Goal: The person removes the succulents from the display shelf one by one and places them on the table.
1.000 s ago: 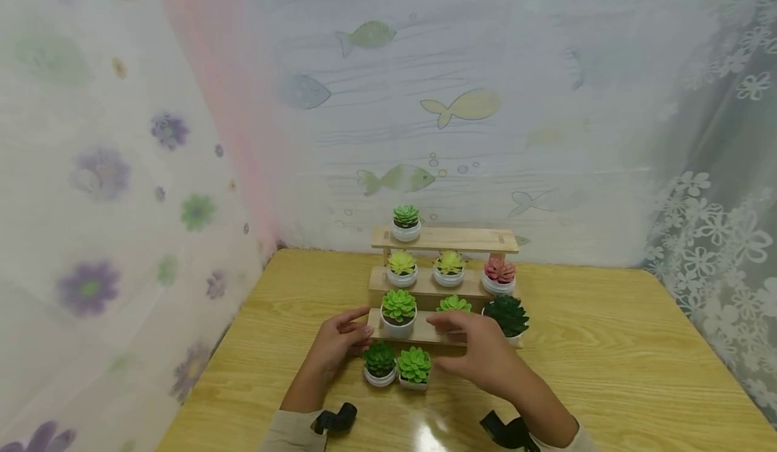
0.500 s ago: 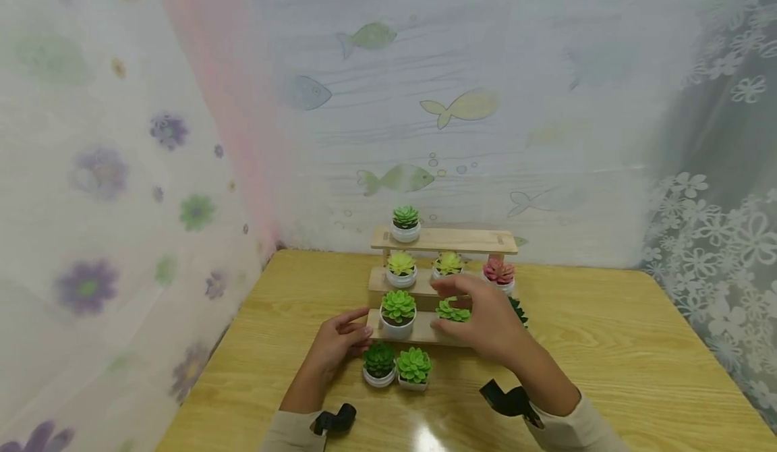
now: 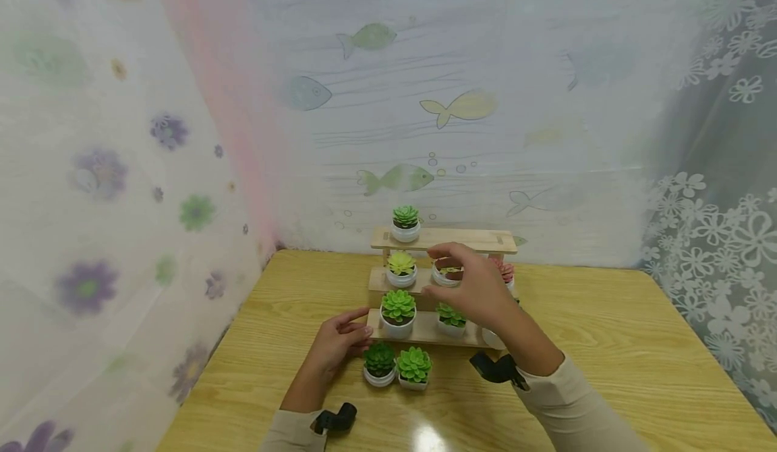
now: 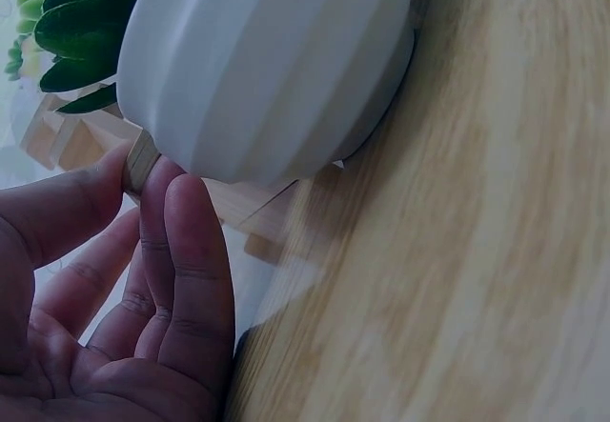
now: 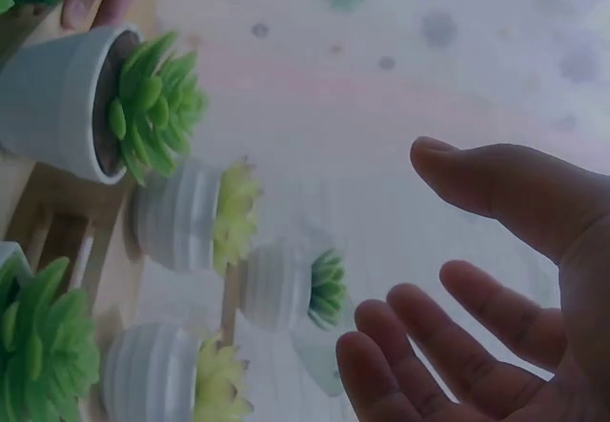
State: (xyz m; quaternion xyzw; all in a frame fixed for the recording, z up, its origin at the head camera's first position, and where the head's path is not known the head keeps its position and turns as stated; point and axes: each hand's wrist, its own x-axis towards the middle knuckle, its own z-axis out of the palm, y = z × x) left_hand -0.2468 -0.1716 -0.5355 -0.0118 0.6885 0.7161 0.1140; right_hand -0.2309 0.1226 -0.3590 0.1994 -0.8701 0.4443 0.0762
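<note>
My left hand [image 3: 335,339] pinches the left end of the lowest step of a wooden stepped plant stand [image 3: 423,334]. In the left wrist view its thumb and index finger meet on the stand's end [image 4: 142,162], beside a ribbed white pot [image 4: 267,70]. My right hand [image 3: 476,287] hovers in front of the middle step, holding nothing. Its thumb and fingers are spread apart near a yellow potted succulent [image 3: 446,276], which they partly cover. Another yellow succulent [image 3: 401,269] stands to its left. On the low step are two light green succulents, one at left [image 3: 398,313] and one in the middle [image 3: 451,320].
In front of the stand, a dark green succulent [image 3: 379,363] and a light green one [image 3: 414,367] stand on the table [image 3: 607,357]. A green succulent [image 3: 405,222] sits on the top step. The red succulent [image 3: 506,271] at right is partly hidden by the right hand.
My right hand has risen from the low step to the front of the middle step, its fingers spread throughout. The left hand has stayed in place on the stand.
</note>
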